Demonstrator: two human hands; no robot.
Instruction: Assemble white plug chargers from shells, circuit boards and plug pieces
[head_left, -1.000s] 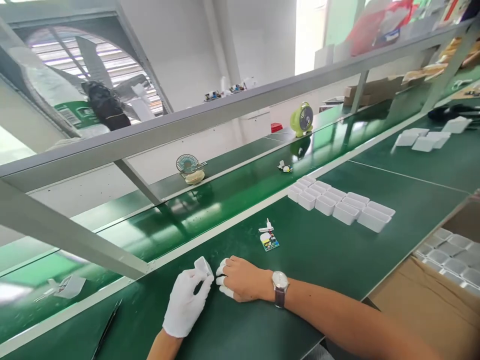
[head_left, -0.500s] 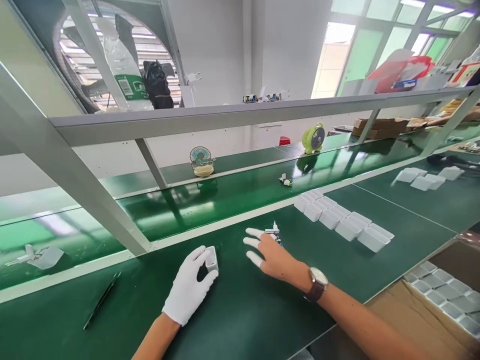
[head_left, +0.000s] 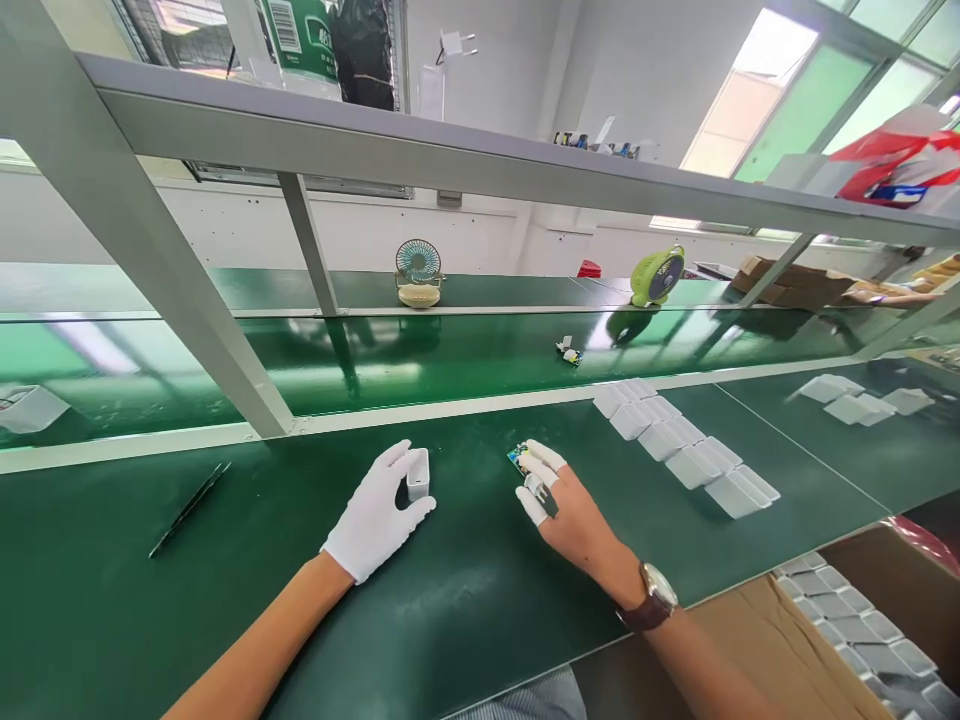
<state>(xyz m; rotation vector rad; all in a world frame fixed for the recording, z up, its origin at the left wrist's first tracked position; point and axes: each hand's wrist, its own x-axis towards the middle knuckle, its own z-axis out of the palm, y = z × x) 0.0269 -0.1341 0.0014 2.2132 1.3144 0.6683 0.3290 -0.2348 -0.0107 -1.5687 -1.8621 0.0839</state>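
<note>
My left hand [head_left: 375, 512], in a white glove, is curled around a small white plastic case [head_left: 418, 474] on the green bench. The case stands between its thumb and fingers, its open side facing up. To the right, my right hand [head_left: 574, 520] wears white finger cots and a wristwatch. Its thumb and fingers close on a small circuit board [head_left: 516, 457] with a white plug part [head_left: 537, 487]. The fingers partly cover the board, low over the bench.
Rows of white plastic cases [head_left: 694, 462] stand on the right, more [head_left: 855, 405] farther off. Black tweezers [head_left: 189, 510] lie at left. Another circuit board [head_left: 568, 351] lies behind the bench rail [head_left: 450, 402]. A shelf [head_left: 480, 160] crosses above. A cardboard box [head_left: 757, 640] of cases is lower right.
My right hand, spread beside the circuit board before, has closed on it, and the board now sits left of the palm. My left hand keeps the case. The view has tilted down.
</note>
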